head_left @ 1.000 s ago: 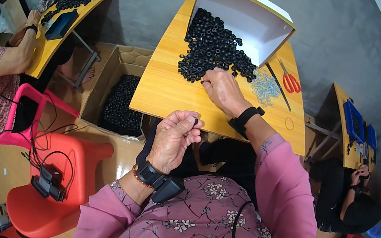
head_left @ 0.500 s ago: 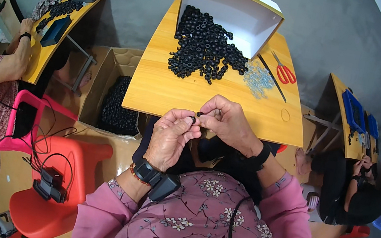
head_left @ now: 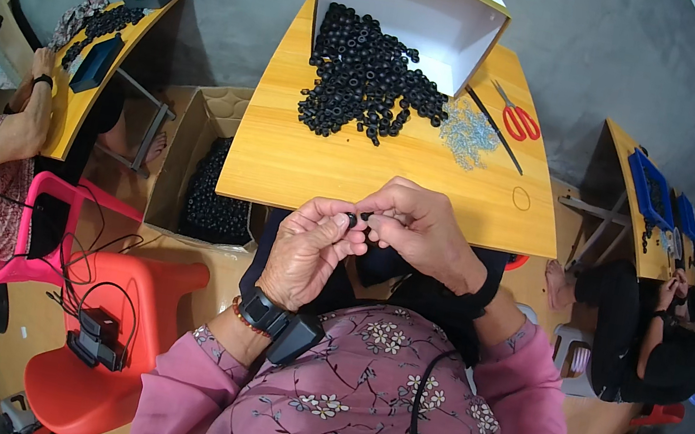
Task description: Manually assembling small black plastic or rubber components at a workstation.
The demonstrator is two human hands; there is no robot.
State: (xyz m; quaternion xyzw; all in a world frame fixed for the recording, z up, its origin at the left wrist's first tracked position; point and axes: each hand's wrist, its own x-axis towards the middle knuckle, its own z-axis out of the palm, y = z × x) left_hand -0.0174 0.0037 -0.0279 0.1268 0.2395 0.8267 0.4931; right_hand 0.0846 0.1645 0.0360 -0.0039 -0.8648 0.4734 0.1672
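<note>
My left hand is closed, its thumb and forefinger pinching a small black ring-shaped part. Close beside it, my right hand pinches a second small black part between thumb and fingertips. The two parts almost meet just off the near edge of the yellow wooden table. A heap of similar black ring parts spills out of a white box lying on its side. To the right of the heap lies a scatter of small transparent pieces.
Red-handled scissors, a thin black rod and a rubber band lie on the table's right. A carton of black parts stands left, near a red chair with cables. Co-workers sit at tables on both sides.
My right fingertips have shifted slightly, and the black part they pinch has turned a little against the one in my left hand. The view has tilted slightly.
</note>
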